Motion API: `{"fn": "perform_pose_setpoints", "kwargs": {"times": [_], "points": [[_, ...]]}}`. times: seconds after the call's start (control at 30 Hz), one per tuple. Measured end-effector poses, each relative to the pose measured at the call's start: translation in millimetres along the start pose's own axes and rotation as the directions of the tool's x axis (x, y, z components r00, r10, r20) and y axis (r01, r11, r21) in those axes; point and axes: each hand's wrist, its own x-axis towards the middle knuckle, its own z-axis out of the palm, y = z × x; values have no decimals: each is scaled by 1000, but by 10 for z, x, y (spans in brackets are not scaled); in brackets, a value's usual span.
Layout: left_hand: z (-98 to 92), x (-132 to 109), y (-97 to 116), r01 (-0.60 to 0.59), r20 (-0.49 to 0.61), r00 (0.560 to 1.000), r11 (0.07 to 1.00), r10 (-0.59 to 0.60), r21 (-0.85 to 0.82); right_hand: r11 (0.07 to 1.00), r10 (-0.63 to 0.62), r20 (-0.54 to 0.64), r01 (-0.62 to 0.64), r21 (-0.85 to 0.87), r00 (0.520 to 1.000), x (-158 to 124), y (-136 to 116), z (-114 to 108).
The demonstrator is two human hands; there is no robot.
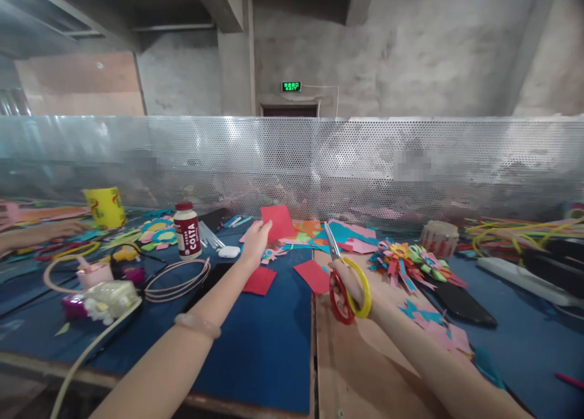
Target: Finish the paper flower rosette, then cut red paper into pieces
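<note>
A square of red paper [278, 222] is pinched at its left edge by my left hand [256, 241], held up above the table. My right hand [347, 283] is closed around scissors [363, 292] with one yellow and one red handle loop. The blades point up and away, and they look closed or nearly so. Below my hands, one red paper piece [261, 280] lies by my left forearm, partly hidden by it. Another red paper piece [312, 277] lies left of the scissors. Colourful paper scraps [349, 233] are heaped behind them.
A Costa bottle [187, 232], a white earbud case [229, 252] and a coiled cable [177, 282] stand or lie left. Paper flowers [406, 262] and a black phone [463, 303] lie right. A perforated metal screen [365, 157] runs behind. Another person's hand [59, 230] reaches in far left.
</note>
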Motion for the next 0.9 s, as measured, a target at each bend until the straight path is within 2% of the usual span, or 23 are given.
{"fn": "perform_pose_setpoints", "kwargs": {"times": [0.13, 0.23, 0.33, 0.47, 0.57, 0.67, 0.77, 0.83, 0.9], "points": [[-146, 65, -100, 82, 59, 995, 995, -78, -54, 972, 80, -60, -91, -214, 995, 61, -6, -158], [-195, 56, -120, 132, 135, 984, 987, -119, -91, 907, 6, -152, -69, -415, 988, 116, 35, -239], [-201, 34, -128, 181, 211, 965, 978, -155, -106, 798, -75, -214, -70, -598, 974, 132, 87, -238], [-155, 5, -156, 269, 331, 914, 961, -235, -60, 680, -110, -206, -77, -729, 972, 81, 99, -181], [-87, -38, -156, 321, 418, 863, 947, -284, -17, 647, -161, -213, -59, -760, 964, 44, 42, -183], [-15, -118, -117, 352, 494, 811, 936, -313, 15, 674, -224, -238, -26, -738, 945, 47, -37, -225], [49, -230, -65, 307, 589, 753, 949, -292, 79, 760, -264, -203, 73, -646, 943, 77, -86, -245], [92, -310, -35, 252, 663, 698, 959, -271, 127, 889, -246, -126, 172, -424, 961, 82, -94, -220], [138, -380, -10, 222, 734, 627, 963, -263, 155, 965, -237, 6, 236, -118, 971, 58, -90, -161]]}}
